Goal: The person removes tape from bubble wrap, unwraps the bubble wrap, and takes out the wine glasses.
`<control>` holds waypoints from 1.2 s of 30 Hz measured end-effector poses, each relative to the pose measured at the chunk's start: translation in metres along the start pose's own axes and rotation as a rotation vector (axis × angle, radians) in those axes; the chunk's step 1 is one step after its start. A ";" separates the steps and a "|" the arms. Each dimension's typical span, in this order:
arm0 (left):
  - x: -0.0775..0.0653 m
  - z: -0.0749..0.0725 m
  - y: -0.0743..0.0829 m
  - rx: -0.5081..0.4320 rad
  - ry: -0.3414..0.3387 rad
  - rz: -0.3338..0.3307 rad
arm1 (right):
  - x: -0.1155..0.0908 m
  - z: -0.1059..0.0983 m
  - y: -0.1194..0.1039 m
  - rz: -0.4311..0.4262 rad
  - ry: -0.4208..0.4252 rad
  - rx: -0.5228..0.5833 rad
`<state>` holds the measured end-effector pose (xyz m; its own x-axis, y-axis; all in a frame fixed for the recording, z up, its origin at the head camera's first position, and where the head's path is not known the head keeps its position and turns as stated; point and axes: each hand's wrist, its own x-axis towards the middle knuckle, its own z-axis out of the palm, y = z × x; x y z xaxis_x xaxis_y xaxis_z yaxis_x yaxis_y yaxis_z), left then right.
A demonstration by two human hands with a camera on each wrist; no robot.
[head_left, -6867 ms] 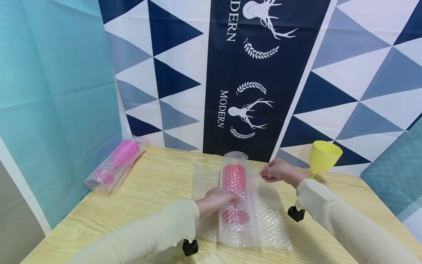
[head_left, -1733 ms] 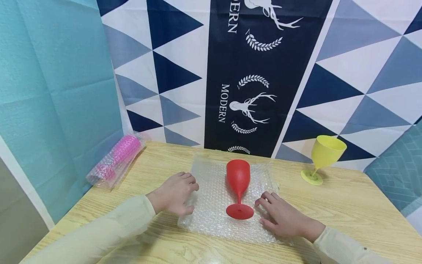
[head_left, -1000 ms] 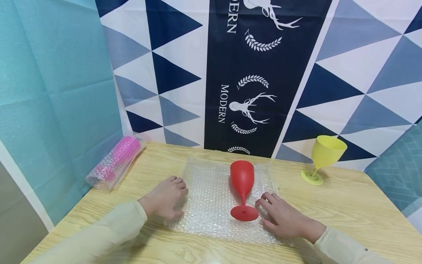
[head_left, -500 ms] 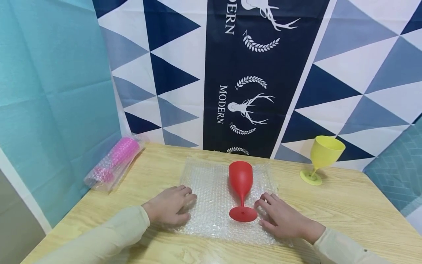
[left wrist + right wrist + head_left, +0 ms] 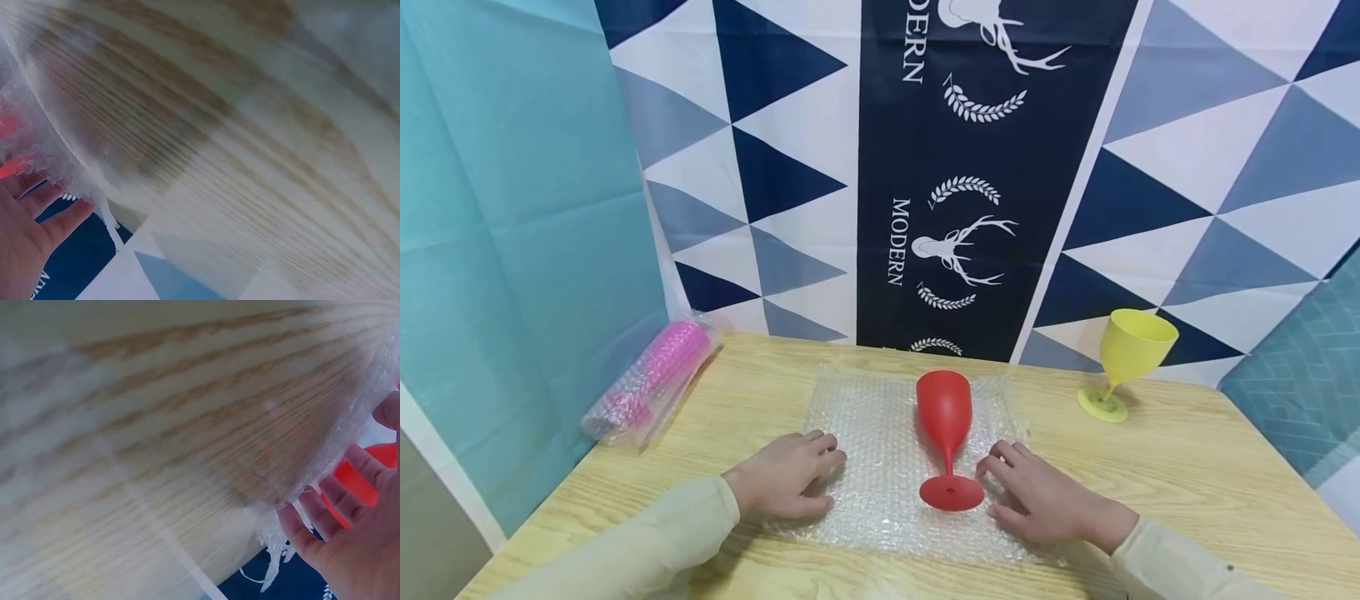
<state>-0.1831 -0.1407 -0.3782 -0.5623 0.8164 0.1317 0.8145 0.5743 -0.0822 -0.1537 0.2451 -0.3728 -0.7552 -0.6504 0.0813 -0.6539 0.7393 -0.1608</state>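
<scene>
A red plastic goblet (image 5: 946,412) lies on its side on a spread sheet of bubble wrap (image 5: 876,475), bowl toward the wall and foot toward me. My left hand (image 5: 786,479) rests on the sheet's left edge, palm down with relaxed, slightly bent fingers. On the other side, my right hand (image 5: 1037,496) lies on the right part of the sheet, fingertips close to the goblet's foot and stem. In the right wrist view, the fingers (image 5: 337,500) lie along the bubble wrap (image 5: 331,447), with red showing behind them. Neither hand grips the goblet.
A yellow goblet (image 5: 1135,346) stands upright at the back right of the wooden table (image 5: 1187,492). At the back left lies a pink goblet (image 5: 662,367) rolled in bubble wrap, against the teal curtain (image 5: 550,250). A patterned cloth (image 5: 797,167) hangs behind.
Earlier, the red goblet was inside the bubble wrap; now the sheet lies spread beneath it. Over the last second, the left hand has shifted slightly right onto the sheet; the right hand has barely moved.
</scene>
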 end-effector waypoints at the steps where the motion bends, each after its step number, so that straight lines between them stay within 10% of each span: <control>1: 0.000 0.000 0.000 -0.001 -0.001 0.002 | 0.000 0.000 0.000 -0.002 -0.001 -0.004; 36: 0.003 0.007 -0.009 0.006 -0.022 0.036 | 0.016 -0.021 0.002 -0.010 -0.130 -0.015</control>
<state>-0.1933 -0.1429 -0.3840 -0.5358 0.8375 0.1069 0.8334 0.5449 -0.0921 -0.1681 0.2398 -0.3510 -0.7374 -0.6738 -0.0460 -0.6624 0.7349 -0.1457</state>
